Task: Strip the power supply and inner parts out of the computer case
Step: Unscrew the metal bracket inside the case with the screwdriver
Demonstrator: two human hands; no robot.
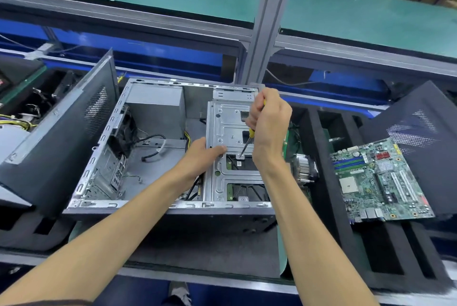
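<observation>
Computer case (170,209), opened and laid on its side, is seen on the desk (205,251) in the middle of the view, between two dark foam trays. At its far left corner the grey power supply (155,105) is still seated, with a black fan (123,130) mounted on the left wall and loose cables (153,144) lying on the case floor. The right half of the case is filled by a metal drive cage (231,132).

A yellow-handled screwdriver (248,141) is gripped in the right hand (269,123), whose fingers are curled tightly round the handle; the tip is set on a small tab at the cage's lower middle, probably on a screw, though this is too small to be told. The left hand (201,155) is placed at the cage's left edge, with the thumb laid along the plate and the remaining fingers apparently wrapped under the edge.

A green motherboard (378,179) is laid flat on the foam tray (331,231) to the right of the case. A heatsink (303,167) is seen just beside the case's right wall. A dark side panel (66,132) is leaned against the case on the left.
</observation>
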